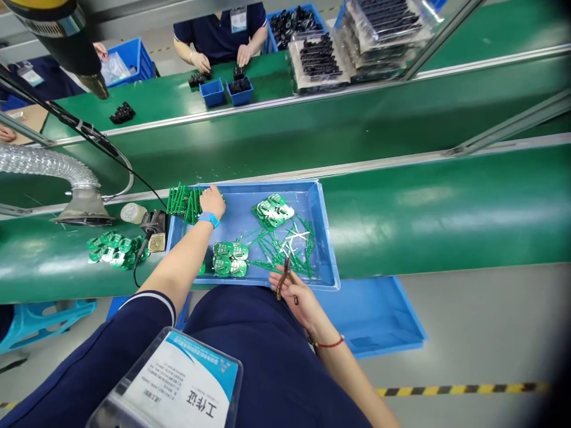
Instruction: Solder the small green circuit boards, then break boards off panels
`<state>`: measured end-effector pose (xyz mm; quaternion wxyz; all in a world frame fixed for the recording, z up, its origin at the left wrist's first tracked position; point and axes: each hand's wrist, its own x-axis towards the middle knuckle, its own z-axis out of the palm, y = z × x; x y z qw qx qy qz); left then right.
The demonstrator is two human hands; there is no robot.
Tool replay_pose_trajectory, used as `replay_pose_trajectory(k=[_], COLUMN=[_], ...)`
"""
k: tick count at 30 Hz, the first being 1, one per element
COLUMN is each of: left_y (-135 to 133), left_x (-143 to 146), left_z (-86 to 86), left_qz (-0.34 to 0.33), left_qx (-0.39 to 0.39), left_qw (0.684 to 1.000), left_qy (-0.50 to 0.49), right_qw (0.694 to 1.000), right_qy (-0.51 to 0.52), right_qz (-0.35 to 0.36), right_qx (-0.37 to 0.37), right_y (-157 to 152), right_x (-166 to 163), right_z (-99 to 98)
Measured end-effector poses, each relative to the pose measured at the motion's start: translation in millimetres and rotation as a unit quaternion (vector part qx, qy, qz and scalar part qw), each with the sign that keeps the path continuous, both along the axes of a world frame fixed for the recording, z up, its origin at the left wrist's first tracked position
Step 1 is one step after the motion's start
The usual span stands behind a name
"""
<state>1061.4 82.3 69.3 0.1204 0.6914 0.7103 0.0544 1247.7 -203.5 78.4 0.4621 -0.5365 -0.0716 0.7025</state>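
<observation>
My left hand (213, 202) is at the right end of a stack of green circuit board panels (184, 202), over the far left corner of a blue tray (331, 249). Its fingers curl downward, and what they hold is hidden. In my right hand (301, 300), at the tray's near edge, lies a pair of cutting pliers (286, 278) with the jaws pointing away from me. A four-part board panel (231, 259) rests in the tray near me. Behind it sits a pile of separated boards (272, 210), with thin green offcut strips (285, 244) scattered to the right.
Left of the tray are a soldering iron stand (154, 223), a loose heap of boards (115, 249) and a fume extraction hose (84, 199). An electric screwdriver (62, 44) hangs at upper left. Across the bench, a co-worker (220, 35) handles black parts near small blue bins (212, 92).
</observation>
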Motion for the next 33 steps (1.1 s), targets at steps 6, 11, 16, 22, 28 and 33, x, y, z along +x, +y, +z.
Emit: replay_pose_trajectory(k=[6,11,16,22,28,33], left_y=[-11.7,-55.9,-95.5,-114.4,-121.6,-125.5], left_x=[-2.4,-9.8,-9.2,-10.6,-18.5,-20.3], left_z=[22.1,63.7,105.3,129.1,118.1,101.0], left_qz=[-0.024,-0.099,-0.093,-0.055,-0.030,0.044], left_qx=[-0.070,-0.128,-0.196,-0.237,-0.295,-0.276], left_qw=[0.987,0.936,0.829,0.750,0.704,0.672], left_qy=[-0.144,-0.314,-0.516,-0.615,-0.646,-0.685], right_qw=[0.993,0.967,0.936,0.900,0.916,0.924], right_qy=[-0.088,-0.202,-0.273,-0.319,-0.216,-0.206], right_qz=[0.065,0.097,0.122,0.165,0.207,0.183], right_qx=[0.037,0.119,0.185,0.246,0.269,0.264], right_y=[-0.1,8.7,18.7,22.2,13.5,13.0], right_x=[-3.2,-0.3,2.3,4.9,-6.1,0.2], right_z=[11.6,28.8,54.7,71.7,77.9,72.3])
